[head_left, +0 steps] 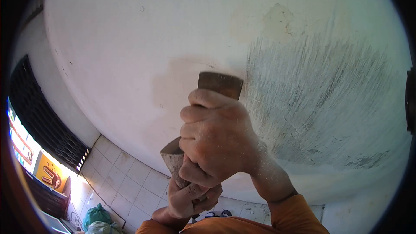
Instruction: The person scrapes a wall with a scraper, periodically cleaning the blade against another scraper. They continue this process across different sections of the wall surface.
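My right hand (219,136) is closed in a fist around a scraper, raised in front of the white wall (112,39). The scraper's wide brown metal blade (220,84) sticks out above the fist, beside the left border of a scraped grey patch (312,99). Lower down, my left hand (190,201) is closed on a dusty tool with a flared end (173,160), partly behind my right fist. Both hands are close together, and the handles are mostly hidden by fingers. Pale dust covers my right wrist.
White floor tiles (130,182) run along the foot of the wall. At the lower left are green bags (96,216), a dark folding grille (45,121) and a bright opening with a yellow sign (51,173). My shoes (216,213) show at the bottom.
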`<state>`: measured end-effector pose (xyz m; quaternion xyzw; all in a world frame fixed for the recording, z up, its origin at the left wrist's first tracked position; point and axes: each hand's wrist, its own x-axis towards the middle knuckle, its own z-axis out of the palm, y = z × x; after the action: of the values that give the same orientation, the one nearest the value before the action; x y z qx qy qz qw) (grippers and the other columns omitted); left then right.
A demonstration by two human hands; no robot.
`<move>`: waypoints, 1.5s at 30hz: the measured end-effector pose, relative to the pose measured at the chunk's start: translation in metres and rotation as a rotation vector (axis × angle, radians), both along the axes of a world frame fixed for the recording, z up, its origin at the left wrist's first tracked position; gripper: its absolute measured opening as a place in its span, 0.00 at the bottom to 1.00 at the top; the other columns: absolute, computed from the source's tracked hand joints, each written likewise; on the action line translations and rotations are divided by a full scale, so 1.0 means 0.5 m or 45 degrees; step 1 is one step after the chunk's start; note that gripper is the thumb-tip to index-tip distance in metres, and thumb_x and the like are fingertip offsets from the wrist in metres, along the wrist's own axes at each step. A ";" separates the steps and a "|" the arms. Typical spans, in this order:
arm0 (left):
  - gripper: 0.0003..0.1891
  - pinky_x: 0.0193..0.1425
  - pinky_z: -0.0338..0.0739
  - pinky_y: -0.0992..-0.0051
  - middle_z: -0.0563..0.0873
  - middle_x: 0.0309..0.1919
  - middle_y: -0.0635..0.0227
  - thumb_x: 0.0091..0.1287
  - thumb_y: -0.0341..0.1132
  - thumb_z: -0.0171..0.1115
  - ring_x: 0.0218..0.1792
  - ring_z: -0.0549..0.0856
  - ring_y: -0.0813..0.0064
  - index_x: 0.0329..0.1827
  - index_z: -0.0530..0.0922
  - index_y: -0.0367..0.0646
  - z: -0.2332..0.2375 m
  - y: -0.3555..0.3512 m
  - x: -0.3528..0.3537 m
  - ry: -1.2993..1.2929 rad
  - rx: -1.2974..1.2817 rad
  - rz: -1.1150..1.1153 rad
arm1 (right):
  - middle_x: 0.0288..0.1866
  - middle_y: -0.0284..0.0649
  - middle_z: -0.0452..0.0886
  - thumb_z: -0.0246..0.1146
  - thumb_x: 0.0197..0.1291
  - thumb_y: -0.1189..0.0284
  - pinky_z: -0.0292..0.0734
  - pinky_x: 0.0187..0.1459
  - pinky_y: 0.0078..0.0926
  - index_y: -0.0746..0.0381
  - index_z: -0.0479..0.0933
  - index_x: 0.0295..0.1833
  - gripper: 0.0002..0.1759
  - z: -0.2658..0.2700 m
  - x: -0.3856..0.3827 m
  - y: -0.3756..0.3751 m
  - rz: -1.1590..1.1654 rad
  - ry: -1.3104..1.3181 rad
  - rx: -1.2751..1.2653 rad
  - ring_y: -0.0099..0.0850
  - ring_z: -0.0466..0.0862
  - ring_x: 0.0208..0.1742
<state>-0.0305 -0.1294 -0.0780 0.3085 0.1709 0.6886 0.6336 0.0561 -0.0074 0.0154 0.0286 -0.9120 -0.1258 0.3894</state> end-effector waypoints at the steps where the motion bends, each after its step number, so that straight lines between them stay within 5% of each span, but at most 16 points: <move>1: 0.21 0.13 0.55 0.84 0.72 0.23 0.62 0.66 0.29 0.56 0.11 0.64 0.82 0.60 0.61 0.39 -0.001 -0.005 0.004 0.038 -0.040 0.069 | 0.10 0.31 0.66 0.55 0.36 0.59 0.72 0.41 0.26 0.56 0.67 0.08 0.15 -0.001 0.000 0.001 0.016 0.025 0.000 0.29 0.69 0.21; 4: 0.24 0.07 0.53 0.85 0.70 0.25 0.55 0.61 0.28 0.51 0.10 0.61 0.82 0.62 0.61 0.40 0.011 -0.023 -0.012 0.147 -0.066 0.005 | 0.10 0.31 0.66 0.55 0.36 0.59 0.71 0.40 0.26 0.56 0.67 0.08 0.15 -0.004 -0.003 -0.003 0.073 0.085 -0.014 0.29 0.69 0.20; 7: 0.19 0.13 0.56 0.85 0.72 0.23 0.63 0.66 0.30 0.58 0.12 0.63 0.83 0.58 0.64 0.40 0.028 -0.020 -0.003 0.049 0.019 -0.003 | 0.09 0.31 0.66 0.54 0.37 0.60 0.70 0.38 0.26 0.55 0.67 0.07 0.16 0.005 -0.004 -0.005 0.040 0.058 -0.006 0.29 0.68 0.19; 13: 0.18 0.12 0.54 0.85 0.71 0.24 0.62 0.66 0.28 0.57 0.12 0.63 0.83 0.56 0.64 0.40 0.000 0.016 -0.018 -0.326 0.057 -0.334 | 0.08 0.30 0.65 0.55 0.36 0.60 0.69 0.36 0.25 0.55 0.68 0.06 0.16 0.012 -0.004 -0.012 -0.201 -0.106 -0.008 0.29 0.68 0.19; 21: 0.21 0.08 0.52 0.85 0.72 0.24 0.57 0.63 0.28 0.55 0.09 0.61 0.82 0.59 0.63 0.41 0.030 -0.004 -0.006 0.048 -0.028 0.008 | 0.10 0.30 0.67 0.55 0.33 0.59 0.69 0.34 0.27 0.56 0.68 0.08 0.14 0.006 -0.008 0.004 0.052 0.120 0.027 0.28 0.69 0.20; 25: 0.24 0.07 0.50 0.85 0.71 0.22 0.55 0.59 0.27 0.55 0.08 0.60 0.82 0.60 0.62 0.41 0.065 -0.009 -0.002 0.149 -0.051 0.089 | 0.11 0.34 0.74 0.56 0.43 0.58 0.68 0.42 0.25 0.55 0.74 0.08 0.18 0.053 -0.002 -0.001 0.052 0.022 -0.009 0.27 0.73 0.23; 29: 0.18 0.13 0.57 0.82 0.73 0.24 0.63 0.66 0.32 0.60 0.13 0.68 0.81 0.55 0.63 0.41 0.027 -0.007 -0.008 0.048 -0.076 0.009 | 0.10 0.34 0.73 0.55 0.42 0.59 0.68 0.40 0.26 0.56 0.73 0.07 0.18 0.029 -0.002 0.001 0.079 0.073 0.016 0.28 0.72 0.21; 34: 0.20 0.11 0.53 0.83 0.71 0.22 0.62 0.65 0.30 0.58 0.11 0.64 0.83 0.57 0.62 0.39 0.083 -0.002 -0.019 0.026 0.020 -0.053 | 0.10 0.33 0.71 0.56 0.43 0.59 0.69 0.41 0.25 0.56 0.73 0.07 0.19 0.082 -0.004 -0.008 -0.044 0.014 -0.016 0.28 0.70 0.21; 37: 0.19 0.11 0.52 0.83 0.71 0.22 0.62 0.66 0.30 0.58 0.11 0.64 0.83 0.57 0.63 0.38 0.021 -0.001 -0.011 0.027 -0.033 -0.036 | 0.10 0.32 0.72 0.57 0.43 0.58 0.69 0.41 0.24 0.55 0.74 0.07 0.19 0.009 -0.003 0.001 -0.023 0.076 0.051 0.28 0.70 0.20; 38: 0.18 0.10 0.52 0.83 0.71 0.22 0.62 0.67 0.30 0.57 0.11 0.64 0.84 0.57 0.63 0.40 0.004 0.007 -0.014 -0.043 0.026 -0.132 | 0.09 0.30 0.64 0.55 0.27 0.60 0.68 0.30 0.28 0.56 0.65 0.07 0.13 -0.010 -0.012 0.000 0.005 0.192 -0.043 0.30 0.68 0.20; 45: 0.15 0.10 0.52 0.84 0.70 0.21 0.64 0.69 0.31 0.56 0.10 0.63 0.84 0.56 0.65 0.41 0.033 0.007 -0.022 -0.030 0.032 -0.165 | 0.10 0.31 0.63 0.56 0.28 0.60 0.68 0.32 0.28 0.55 0.66 0.08 0.12 0.021 -0.011 0.002 0.008 0.174 0.040 0.31 0.67 0.20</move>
<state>-0.0415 -0.1259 -0.0615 0.3187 0.1346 0.6518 0.6749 0.0507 -0.0062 0.0262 0.0288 -0.8811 -0.1407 0.4506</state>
